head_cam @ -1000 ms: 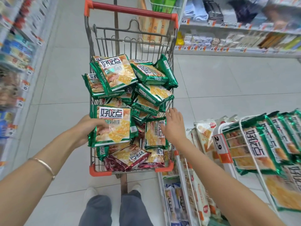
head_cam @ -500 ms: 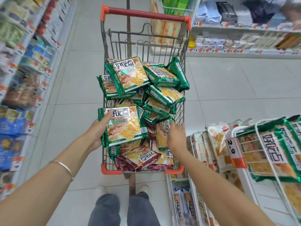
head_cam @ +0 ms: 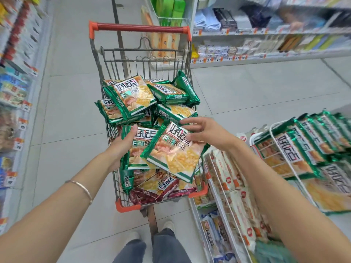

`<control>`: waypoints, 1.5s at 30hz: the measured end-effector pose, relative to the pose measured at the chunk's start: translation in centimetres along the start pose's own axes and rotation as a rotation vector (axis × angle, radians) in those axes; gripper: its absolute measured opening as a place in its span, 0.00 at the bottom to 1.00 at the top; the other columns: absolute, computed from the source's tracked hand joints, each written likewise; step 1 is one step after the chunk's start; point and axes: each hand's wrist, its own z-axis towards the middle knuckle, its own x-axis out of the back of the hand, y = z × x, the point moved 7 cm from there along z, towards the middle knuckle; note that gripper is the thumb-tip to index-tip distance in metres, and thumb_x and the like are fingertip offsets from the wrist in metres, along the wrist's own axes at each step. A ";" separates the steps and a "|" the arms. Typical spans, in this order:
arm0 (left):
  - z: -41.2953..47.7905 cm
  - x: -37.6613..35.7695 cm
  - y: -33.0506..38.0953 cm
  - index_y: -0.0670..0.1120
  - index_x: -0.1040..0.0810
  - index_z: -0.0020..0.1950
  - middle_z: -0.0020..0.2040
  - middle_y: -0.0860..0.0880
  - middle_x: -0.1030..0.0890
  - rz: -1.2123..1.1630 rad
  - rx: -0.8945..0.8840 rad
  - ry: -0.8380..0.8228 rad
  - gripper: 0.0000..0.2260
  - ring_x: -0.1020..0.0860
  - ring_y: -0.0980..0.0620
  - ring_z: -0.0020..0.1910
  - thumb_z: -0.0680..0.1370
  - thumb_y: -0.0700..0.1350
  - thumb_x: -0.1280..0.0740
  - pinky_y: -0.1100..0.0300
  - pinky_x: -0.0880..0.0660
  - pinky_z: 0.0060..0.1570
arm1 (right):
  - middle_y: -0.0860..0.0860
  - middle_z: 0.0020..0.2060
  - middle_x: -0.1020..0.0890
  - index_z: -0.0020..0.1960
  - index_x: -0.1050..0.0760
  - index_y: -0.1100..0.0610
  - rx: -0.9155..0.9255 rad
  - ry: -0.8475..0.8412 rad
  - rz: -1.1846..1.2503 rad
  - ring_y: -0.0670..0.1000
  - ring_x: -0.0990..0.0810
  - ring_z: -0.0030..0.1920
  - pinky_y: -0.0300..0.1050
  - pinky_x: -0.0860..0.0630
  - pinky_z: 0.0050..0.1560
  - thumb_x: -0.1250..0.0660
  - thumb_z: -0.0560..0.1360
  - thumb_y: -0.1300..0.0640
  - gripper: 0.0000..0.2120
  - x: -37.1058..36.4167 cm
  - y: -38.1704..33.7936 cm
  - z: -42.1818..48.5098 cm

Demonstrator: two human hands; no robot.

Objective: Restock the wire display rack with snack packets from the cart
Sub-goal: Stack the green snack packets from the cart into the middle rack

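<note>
A wire shopping cart (head_cam: 140,28) with a red handle stands in front of me, heaped with green snack packets (head_cam: 133,97) and a few dark red ones (head_cam: 152,194). My left hand (head_cam: 121,147) grips a green packet (head_cam: 139,147) by its left edge above the cart. My right hand (head_cam: 205,131) holds a second green packet (head_cam: 174,156) at its top right corner, overlapping the first. The white wire display rack (head_cam: 273,130) stands to the right, with green packets (head_cam: 296,147) lined up in it.
Shop shelves run along the left edge (head_cam: 17,103) and across the back right (head_cam: 266,31). A low rack of white and orange packets (head_cam: 233,183) sits below the wire rack, close to the cart's right side. My feet (head_cam: 150,234) stand on grey floor tiles behind the cart.
My right hand has lifted a second green packet out of the cart and brought it over the one in my left hand. The view has shifted, moving the cart to the right in frame.
</note>
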 end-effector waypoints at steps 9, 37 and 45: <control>-4.0 -5.0 4.7 0.44 0.27 0.55 0.43 0.40 0.14 0.014 -0.126 -0.495 0.35 0.18 0.43 0.43 0.55 0.56 0.18 0.48 0.21 0.48 | 0.51 0.75 0.32 0.77 0.37 0.54 0.078 0.430 -0.163 0.44 0.32 0.70 0.42 0.38 0.72 0.26 0.75 0.56 0.34 -2.3 -2.8 -1.6; -18.6 -50.2 11.3 0.43 0.47 0.80 0.79 0.43 0.42 1.518 -1.330 -0.631 0.59 0.41 0.42 0.77 0.60 0.69 0.24 0.46 0.43 0.76 | 0.51 0.66 0.24 0.77 0.49 0.50 -0.263 1.301 0.121 0.48 0.23 0.63 0.42 0.27 0.62 0.16 0.62 0.48 0.55 15.0 18.9 -35.7; -15.7 -50.0 9.9 0.64 0.60 0.79 0.81 0.50 0.58 1.679 -1.454 -0.715 0.60 0.61 0.47 0.80 0.51 0.87 0.50 0.39 0.62 0.75 | 0.51 0.67 0.25 0.73 0.34 0.54 -0.443 1.058 0.639 0.55 0.24 0.65 0.57 0.26 0.67 0.44 0.75 0.27 0.38 14.7 23.5 -35.2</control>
